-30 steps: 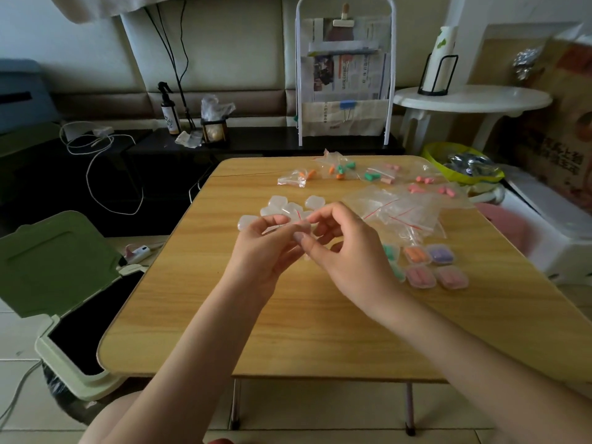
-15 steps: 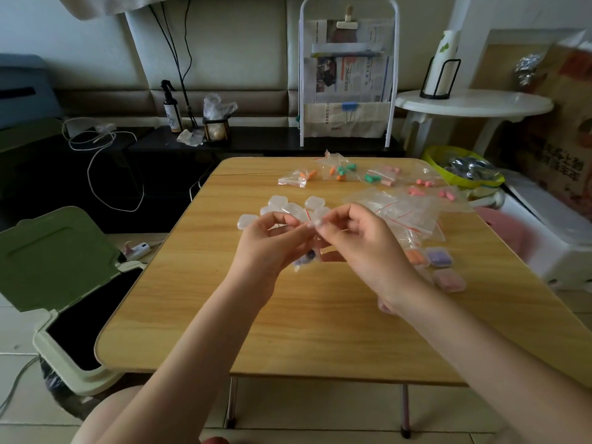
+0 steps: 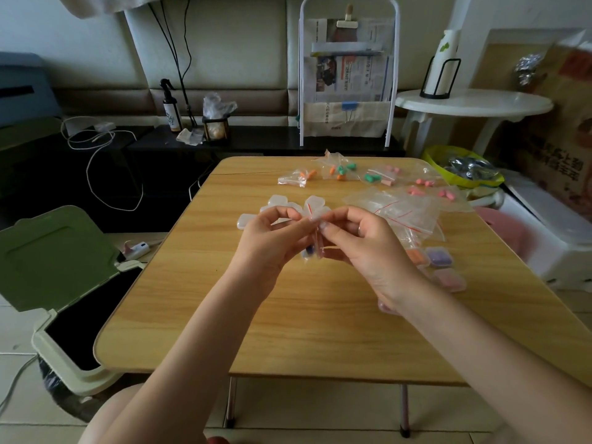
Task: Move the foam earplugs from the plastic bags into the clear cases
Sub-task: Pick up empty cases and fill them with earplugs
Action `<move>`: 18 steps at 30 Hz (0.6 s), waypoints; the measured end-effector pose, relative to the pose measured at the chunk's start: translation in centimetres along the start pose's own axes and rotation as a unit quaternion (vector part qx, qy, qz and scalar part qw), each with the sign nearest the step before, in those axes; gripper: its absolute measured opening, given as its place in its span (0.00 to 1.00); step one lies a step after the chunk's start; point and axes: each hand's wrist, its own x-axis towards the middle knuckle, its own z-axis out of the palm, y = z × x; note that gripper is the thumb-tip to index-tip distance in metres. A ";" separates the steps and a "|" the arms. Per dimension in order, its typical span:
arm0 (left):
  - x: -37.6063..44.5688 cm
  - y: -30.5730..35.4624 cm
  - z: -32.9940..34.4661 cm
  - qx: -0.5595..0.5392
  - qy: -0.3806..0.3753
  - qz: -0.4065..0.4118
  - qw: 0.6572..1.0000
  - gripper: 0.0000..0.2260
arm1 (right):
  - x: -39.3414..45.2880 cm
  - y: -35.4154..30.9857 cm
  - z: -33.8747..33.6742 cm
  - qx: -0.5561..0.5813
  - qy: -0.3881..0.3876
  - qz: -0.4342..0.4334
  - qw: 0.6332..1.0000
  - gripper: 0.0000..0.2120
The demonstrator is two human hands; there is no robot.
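While raised above the table [image 3: 288,322], left hand [image 3: 272,241] and right hand [image 3: 368,245] both pinching one small bag [image 3: 312,251]

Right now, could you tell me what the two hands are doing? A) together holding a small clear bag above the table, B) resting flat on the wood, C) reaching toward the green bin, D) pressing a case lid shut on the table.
A: the left hand and right hand both pinch the top of a small clear bag held above the table.
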 end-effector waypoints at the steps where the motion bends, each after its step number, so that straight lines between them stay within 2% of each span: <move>1: 0.0 0.0 0.1 -0.002 -0.003 -0.001 1.000 0.08 | 0.0 -0.1 0.0 0.000 -0.006 0.001 1.000 0.07; 5: 0.1 -0.1 0.3 0.011 -0.008 -0.001 1.000 0.10 | -0.2 -0.3 0.0 -0.014 -0.042 0.013 0.999 0.11; 9: 0.2 -0.4 0.4 0.024 -0.001 -0.004 1.000 0.09 | -0.3 -0.2 0.0 -0.009 -0.017 0.008 1.000 0.08; 14: 0.3 -0.3 0.1 0.033 0.014 -0.009 0.999 0.10 | -0.1 -0.2 -0.4 0.057 0.013 0.062 0.996 0.06; 18: 0.3 -0.3 0.0 0.055 0.014 -0.007 0.998 0.09 | 0.0 -0.1 -0.3 0.049 0.025 0.064 0.996 0.06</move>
